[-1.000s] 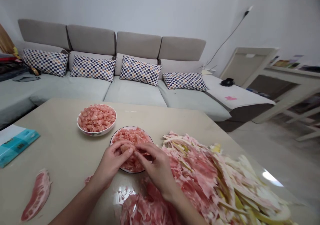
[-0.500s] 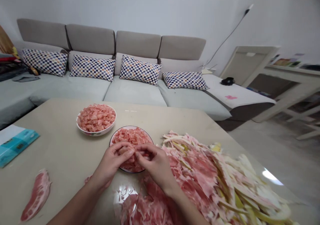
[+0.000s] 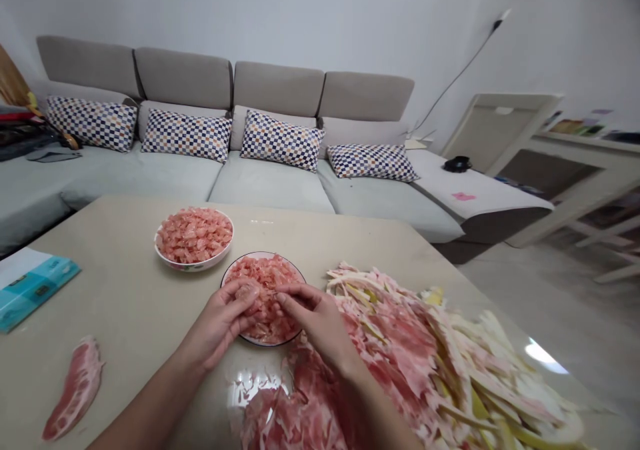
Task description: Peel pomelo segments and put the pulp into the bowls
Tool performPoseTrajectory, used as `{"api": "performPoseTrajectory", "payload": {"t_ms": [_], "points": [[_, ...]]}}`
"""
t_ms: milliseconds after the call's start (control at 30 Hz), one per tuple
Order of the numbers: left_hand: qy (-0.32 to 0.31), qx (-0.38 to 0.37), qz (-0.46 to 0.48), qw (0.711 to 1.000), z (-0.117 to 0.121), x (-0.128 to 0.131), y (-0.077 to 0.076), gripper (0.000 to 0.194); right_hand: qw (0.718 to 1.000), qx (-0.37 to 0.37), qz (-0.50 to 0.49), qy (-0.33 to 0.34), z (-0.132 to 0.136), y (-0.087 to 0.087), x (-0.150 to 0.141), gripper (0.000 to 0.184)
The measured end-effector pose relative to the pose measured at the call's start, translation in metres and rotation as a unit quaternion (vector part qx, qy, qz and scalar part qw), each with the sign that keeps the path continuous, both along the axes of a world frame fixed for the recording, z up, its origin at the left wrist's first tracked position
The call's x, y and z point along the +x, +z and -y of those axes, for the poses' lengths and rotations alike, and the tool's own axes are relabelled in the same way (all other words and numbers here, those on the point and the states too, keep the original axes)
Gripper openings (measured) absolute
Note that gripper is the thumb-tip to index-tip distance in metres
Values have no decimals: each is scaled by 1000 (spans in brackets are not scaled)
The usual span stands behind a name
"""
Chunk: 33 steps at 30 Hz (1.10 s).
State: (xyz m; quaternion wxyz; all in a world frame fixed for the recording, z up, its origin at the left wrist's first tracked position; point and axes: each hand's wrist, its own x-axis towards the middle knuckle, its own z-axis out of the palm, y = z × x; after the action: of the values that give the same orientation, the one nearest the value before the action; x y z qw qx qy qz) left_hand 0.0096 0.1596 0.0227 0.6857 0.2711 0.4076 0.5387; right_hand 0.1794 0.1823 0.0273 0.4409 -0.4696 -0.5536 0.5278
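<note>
Beige tabletop (image 3: 115, 270), left hand (image 3: 217, 323), right hand (image 3: 317, 323), both touching pink shreds (image 3: 265, 307)

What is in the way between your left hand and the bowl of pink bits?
Nothing visible: only a strip of bare beige tabletop lies between the left hand and the bowl.

One left hand (image 3: 217, 323), one right hand (image 3: 320, 323), one dark-rimmed plate (image 3: 260, 254), one white bowl (image 3: 193, 266), one loose pink peel strip (image 3: 75, 390), one blue tissue packet (image 3: 35, 293), four checkered pillows (image 3: 186, 135), four sofa back cushions (image 3: 277, 89), one wall cable (image 3: 453, 80).
</note>
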Motion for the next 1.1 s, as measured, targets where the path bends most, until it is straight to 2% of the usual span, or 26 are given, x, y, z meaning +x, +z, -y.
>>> {"api": "performPoseTrajectory", "payload": {"t_ms": [233, 433, 567, 800, 967, 1100], "points": [[5, -10, 11, 1000, -1, -2, -1, 17, 992, 103, 65, -18, 0, -3, 2, 18], [1, -6, 17, 1000, -3, -3, -3, 18, 988, 127, 85, -27, -1, -4, 4, 16], [22, 5, 17, 1000, -4, -7, -2, 19, 982, 138, 118, -46, -5, -4, 11, 21], [17, 25, -20, 999, -3, -7, -2, 22, 959, 208, 182, 56, -10, 12, 7, 28], [14, 25, -36, 999, -3, -7, -2, 24, 955, 250, 154, 35, -8, 25, 0, 22], [0, 20, -45, 999, -1, -6, 0, 29, 960, 238, 146, 37, -2, 24, -9, 13]]}}
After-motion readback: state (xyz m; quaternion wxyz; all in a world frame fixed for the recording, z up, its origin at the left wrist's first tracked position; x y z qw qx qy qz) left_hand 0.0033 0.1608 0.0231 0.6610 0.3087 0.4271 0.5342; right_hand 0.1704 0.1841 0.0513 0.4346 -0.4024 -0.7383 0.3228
